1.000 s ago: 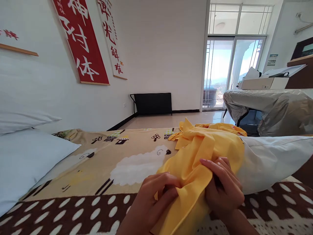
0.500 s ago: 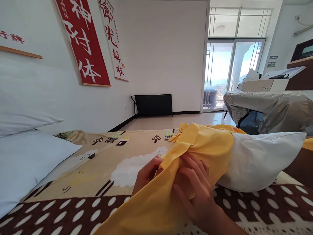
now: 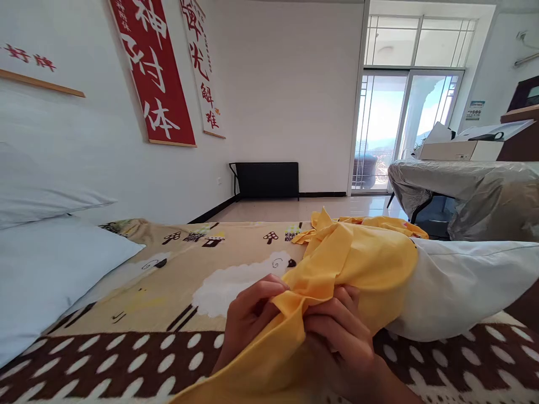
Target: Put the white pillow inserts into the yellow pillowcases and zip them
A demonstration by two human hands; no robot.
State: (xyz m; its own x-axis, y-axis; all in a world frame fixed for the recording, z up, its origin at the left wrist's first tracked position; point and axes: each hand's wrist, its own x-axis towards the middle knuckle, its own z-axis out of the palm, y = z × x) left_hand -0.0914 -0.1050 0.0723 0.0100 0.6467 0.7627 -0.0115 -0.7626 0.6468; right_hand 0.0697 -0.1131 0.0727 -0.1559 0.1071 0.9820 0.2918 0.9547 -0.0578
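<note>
A yellow pillowcase (image 3: 362, 261) is bunched over the near end of a white pillow (image 3: 463, 283) that lies on the bed to the right. My left hand (image 3: 250, 320) is closed on the gathered yellow cloth from the left. My right hand (image 3: 339, 342) grips the same fold from the right, fingers curled over it. A long flap of the pillowcase hangs down between my wrists toward the bottom edge. More yellow fabric (image 3: 387, 223) trails behind the pillow.
A tan sheep-print blanket (image 3: 189, 264) with a brown dotted border covers the bed. Two white pillows (image 3: 46, 264) are stacked at the left. A silver-covered table (image 3: 463, 191) with a box stands at the right, a black rack (image 3: 265, 179) by the far wall.
Both hands have regathered the yellow cloth into a tighter bunch, and the pillow's end has dropped lower. The view has shifted slightly to the left.
</note>
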